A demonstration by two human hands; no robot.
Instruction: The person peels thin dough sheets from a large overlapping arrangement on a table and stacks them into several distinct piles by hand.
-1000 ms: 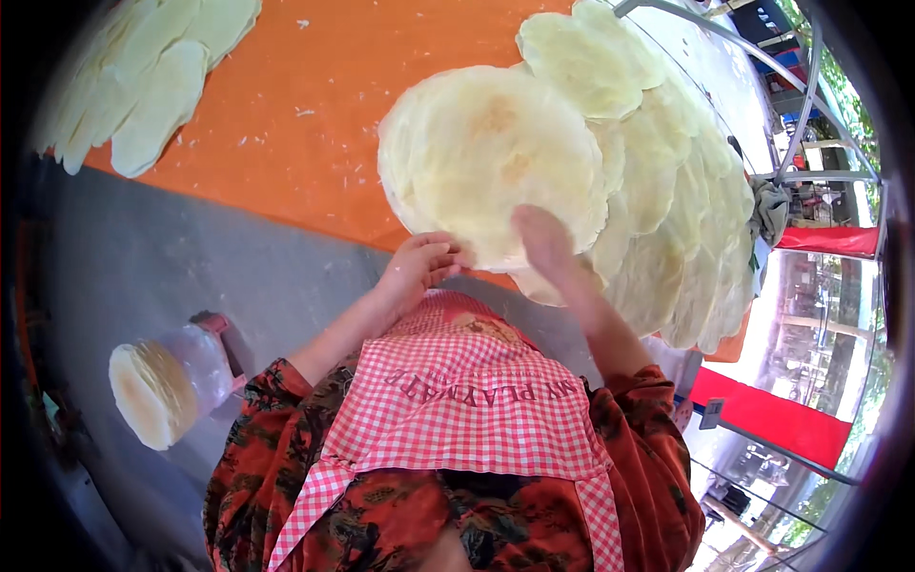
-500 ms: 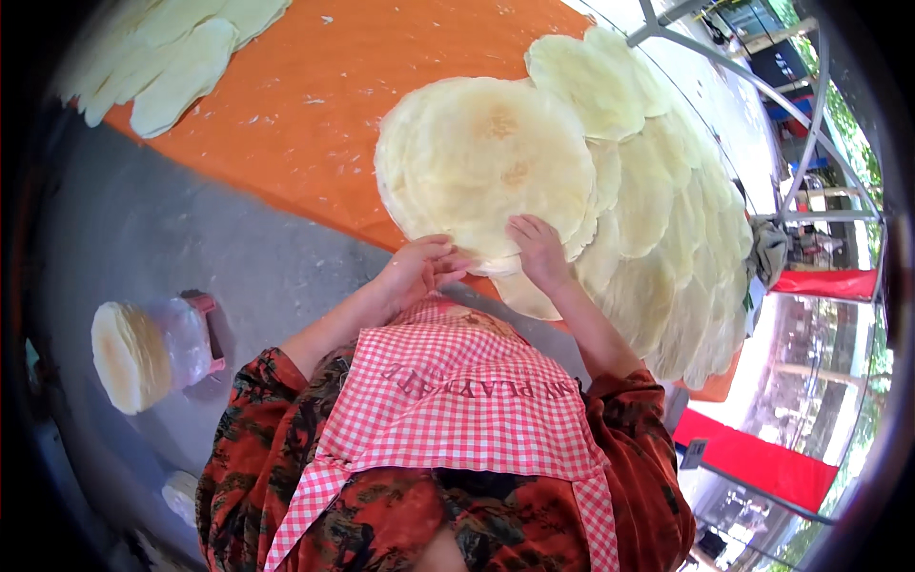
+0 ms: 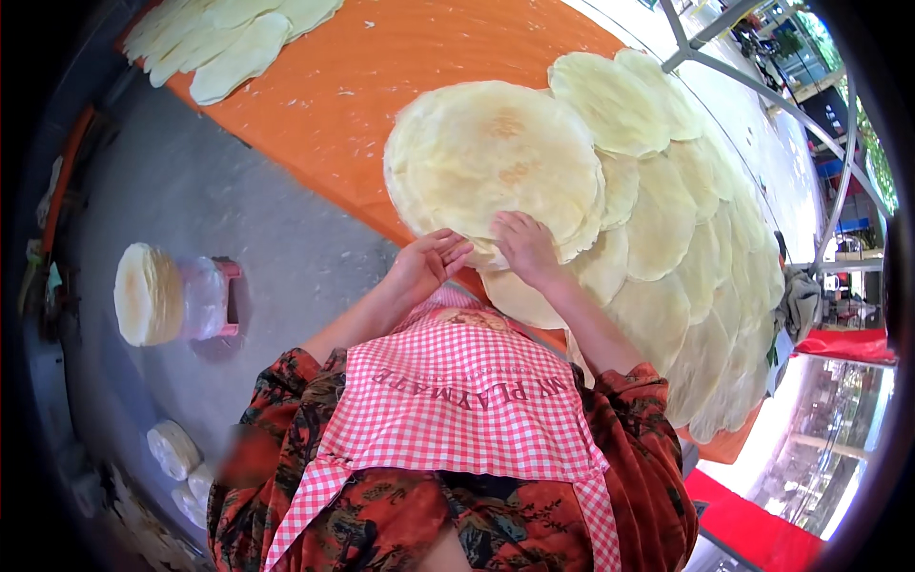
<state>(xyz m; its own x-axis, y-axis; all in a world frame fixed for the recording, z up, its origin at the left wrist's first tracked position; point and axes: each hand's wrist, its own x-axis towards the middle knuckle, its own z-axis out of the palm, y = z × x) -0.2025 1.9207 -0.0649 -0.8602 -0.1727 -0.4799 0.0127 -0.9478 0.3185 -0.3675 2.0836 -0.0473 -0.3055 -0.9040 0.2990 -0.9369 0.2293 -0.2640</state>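
In front of me on an orange cloth lies a stack of thin, round, pale flatbreads [image 3: 491,143], its top one showing two browned spots. My right hand [image 3: 526,250] rests on the stack's near edge, fingers laid flat over the top sheet; its thumb is hidden. Beside it, at the near left edge, my left hand [image 3: 429,259] is half curled with its palm turned inward and fingers apart from the thumb. No sheet shows between those fingers. Many overlapping flatbreads [image 3: 658,219] spread to the right of the stack.
More pale sheets [image 3: 243,55] lie at the far left of the orange cloth [image 3: 329,124]. On the grey floor, a tall stack of flatbreads [image 3: 148,296] stands by a small pink stool [image 3: 229,296]. Wrapped round bundles [image 3: 174,450] sit lower left. A metal frame [image 3: 762,91] rises at right.
My right hand has slid slightly left on the stack's edge. The left hand's fingers have lifted from the edge and turned palm inward. The whole view has shifted a little.
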